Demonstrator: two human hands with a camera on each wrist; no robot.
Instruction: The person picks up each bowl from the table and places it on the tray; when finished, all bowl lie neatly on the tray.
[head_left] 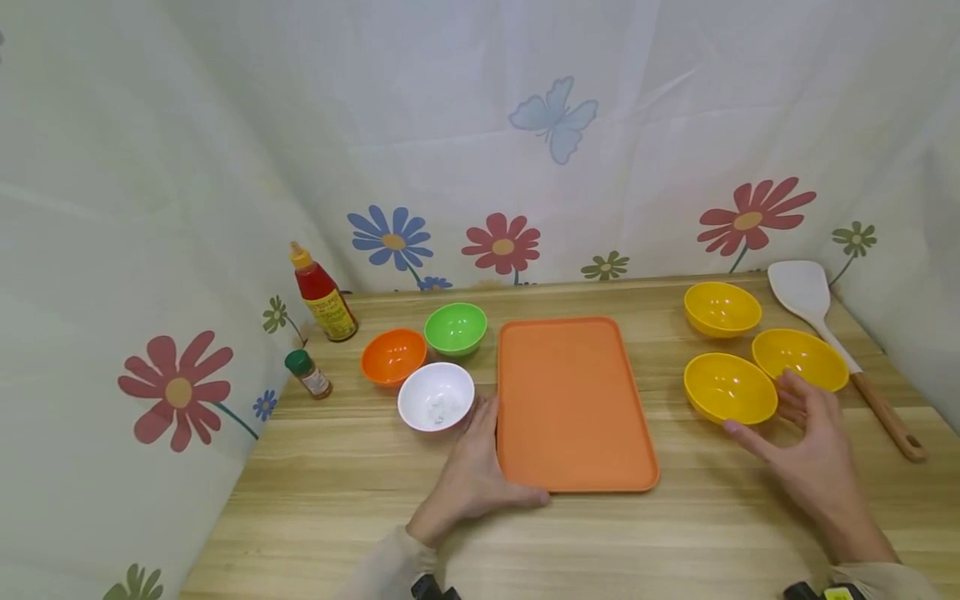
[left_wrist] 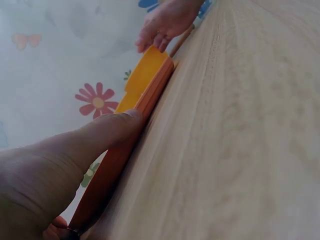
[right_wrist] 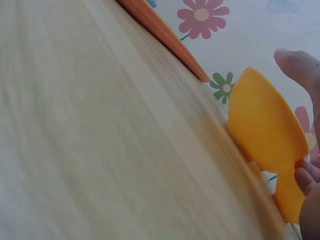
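My left hand lies against the near left corner of an orange tray, fingers extended along its left side, thumb at the near edge. In the left wrist view the thumb rests on the rim of the tray. My right hand is beside the nearest yellow bowl, thumb and fingers spread apart. The right wrist view shows the thumb raised off that bowl, with fingertips near its far rim; whether they touch it is unclear.
Two more yellow bowls and a white spatula with a wooden handle stand at right. Left of the tray are green, orange and white bowls, a red sauce bottle and a green-capped jar.
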